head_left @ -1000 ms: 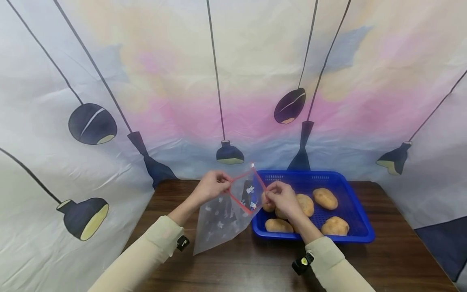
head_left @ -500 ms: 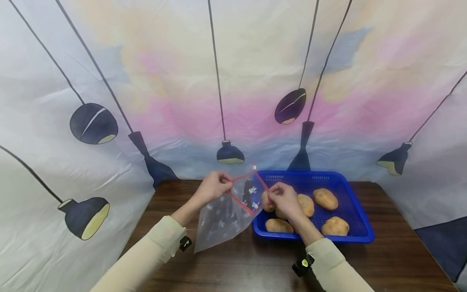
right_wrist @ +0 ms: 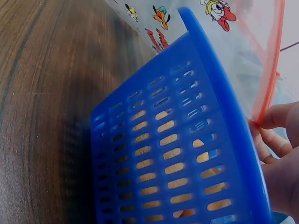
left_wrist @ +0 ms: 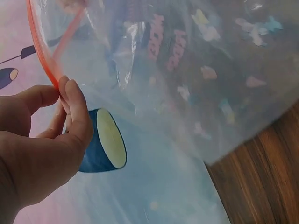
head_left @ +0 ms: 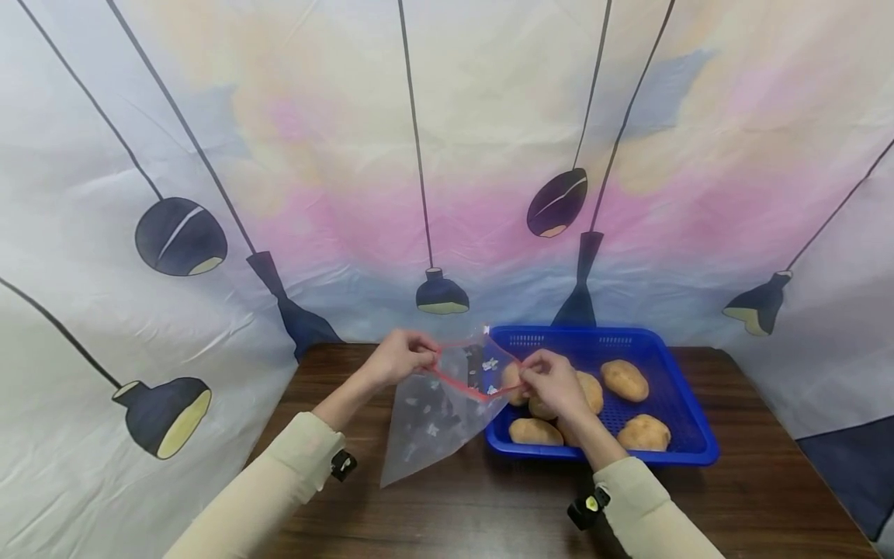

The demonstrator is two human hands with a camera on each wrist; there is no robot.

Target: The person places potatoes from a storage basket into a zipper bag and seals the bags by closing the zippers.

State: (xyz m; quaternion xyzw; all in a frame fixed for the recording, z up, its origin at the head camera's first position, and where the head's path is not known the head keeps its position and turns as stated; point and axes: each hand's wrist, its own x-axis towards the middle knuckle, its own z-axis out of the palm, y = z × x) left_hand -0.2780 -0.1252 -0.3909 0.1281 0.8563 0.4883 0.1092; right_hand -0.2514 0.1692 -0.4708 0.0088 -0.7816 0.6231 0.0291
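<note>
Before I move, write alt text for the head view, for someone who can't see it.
The left hand and right hand pinch the red rim of a see-through bag, holding it open. Partly behind the right hand, a blue basket of potatoes sits on a brown table, before a backdrop showing hanging lamps.

I see one translucent zip-top bag point(head_left: 433, 427) held aloft by its red zip edge point(right_wrist: 274, 65), pinched by the left hand point(head_left: 400, 359) and right hand point(head_left: 555, 382), its mouth spread wide; the slack body slants down leftward to a lower corner above the wooden table point(head_left: 461, 520) (my wrist feeds show colourful cartoon figures point(right_wrist: 161, 17) printed on the plastic)
</note>
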